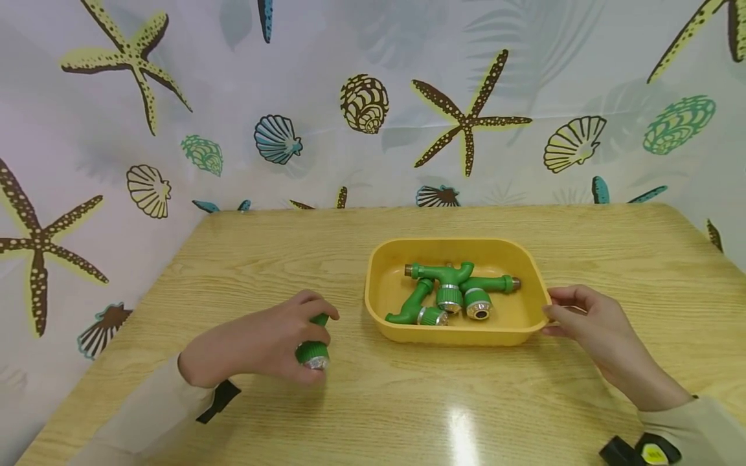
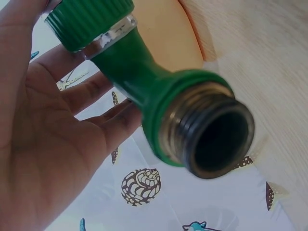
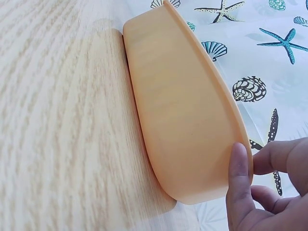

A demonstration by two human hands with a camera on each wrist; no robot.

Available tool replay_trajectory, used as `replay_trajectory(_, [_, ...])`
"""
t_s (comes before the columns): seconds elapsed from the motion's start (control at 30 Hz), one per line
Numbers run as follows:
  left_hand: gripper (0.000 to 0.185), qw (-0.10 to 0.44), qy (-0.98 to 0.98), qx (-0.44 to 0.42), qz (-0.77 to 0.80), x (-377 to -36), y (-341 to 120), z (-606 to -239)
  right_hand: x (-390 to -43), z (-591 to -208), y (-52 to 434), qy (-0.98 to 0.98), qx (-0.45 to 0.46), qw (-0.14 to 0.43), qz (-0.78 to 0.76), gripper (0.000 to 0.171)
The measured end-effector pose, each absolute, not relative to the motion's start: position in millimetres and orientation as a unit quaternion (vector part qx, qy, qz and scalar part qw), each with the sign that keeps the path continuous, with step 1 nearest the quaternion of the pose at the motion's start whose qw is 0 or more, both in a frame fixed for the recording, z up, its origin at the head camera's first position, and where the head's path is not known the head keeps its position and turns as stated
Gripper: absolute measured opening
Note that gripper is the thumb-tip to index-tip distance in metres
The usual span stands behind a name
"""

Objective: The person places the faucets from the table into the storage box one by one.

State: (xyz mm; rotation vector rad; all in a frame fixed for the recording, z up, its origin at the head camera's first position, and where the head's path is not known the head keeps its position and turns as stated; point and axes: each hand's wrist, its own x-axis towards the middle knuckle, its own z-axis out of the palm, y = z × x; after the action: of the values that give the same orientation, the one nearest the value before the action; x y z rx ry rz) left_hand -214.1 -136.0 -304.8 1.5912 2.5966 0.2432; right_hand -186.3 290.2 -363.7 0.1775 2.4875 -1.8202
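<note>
My left hand (image 1: 278,338) grips a green water tap (image 1: 313,351) above the table, left of the yellow plastic tub (image 1: 454,336). In the left wrist view, the tap (image 2: 139,72) turns its threaded metal inlet toward the camera, and the fingers (image 2: 94,91) curl behind its ribbed knob. Three more green taps (image 1: 447,285) lie together inside the tub, partly overlapping. At the tub's right end, my right hand (image 1: 594,330) holds the rim. The right wrist view shows the thumb and fingers pinching the rim of the tub (image 3: 187,106).
Beneath everything is a wood-grain table (image 1: 280,252). Behind it and along the sides hangs a pale cloth (image 1: 326,162) printed with starfish and shells. Black straps (image 1: 218,401) sit at both wrists.
</note>
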Motion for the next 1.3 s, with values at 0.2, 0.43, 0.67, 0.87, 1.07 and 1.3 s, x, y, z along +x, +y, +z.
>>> replay_trajectory(0.2, [0.017,0.049,0.852,0.515,0.083,-216.7,-135.9,-302.9,-185.8,-363.1,290.3,0.805,0.059,0.03,-0.59,0.044])
replay_trajectory(0.43, [0.017,0.044,0.859,0.501,0.097,-218.4,-138.9,-302.0,-185.4,-362.9,290.1,0.801,0.061,0.03,-0.595,0.043])
replay_trajectory(0.67, [0.019,0.024,0.856,0.506,0.106,-219.4,-142.9,-302.8,-185.2,-364.2,290.2,0.8,0.056,0.027,-0.597,0.043])
replay_trajectory(0.87, [0.019,-0.007,0.846,0.522,0.111,-223.7,-145.4,-304.8,-184.8,-364.0,290.3,0.8,0.057,0.027,-0.596,0.043])
replay_trajectory(1.07, [0.014,0.009,0.853,0.51,0.109,-223.3,-143.6,-299.7,-183.3,-361.5,289.3,0.803,0.052,0.021,-0.593,0.042])
replay_trajectory(1.3, [0.014,0.007,0.852,0.513,0.107,-224.6,-141.7,-298.7,-182.7,-360.6,288.4,0.806,0.055,0.024,-0.589,0.042])
